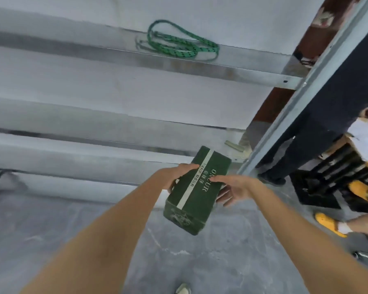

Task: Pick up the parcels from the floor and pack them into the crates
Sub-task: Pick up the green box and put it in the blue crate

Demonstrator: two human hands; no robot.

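Above the concrete floor (200, 262) the green parcel (191, 200) hangs in the air, its long axis running away from the person. The left hand (176, 177) grips its left side and the right hand (236, 187) its right. A black crate (327, 179) lies further right, nearer the right hand.

At the upper centre of the frame you see a coiled green rope (179, 42) lying on a white ribbed panel (94, 85). A grey metal rail (295, 115) runs diagonally at the right. Beyond it stand dark trousers (302, 141); a yellow shoe (327, 222) rests on the grey floor (200, 262).
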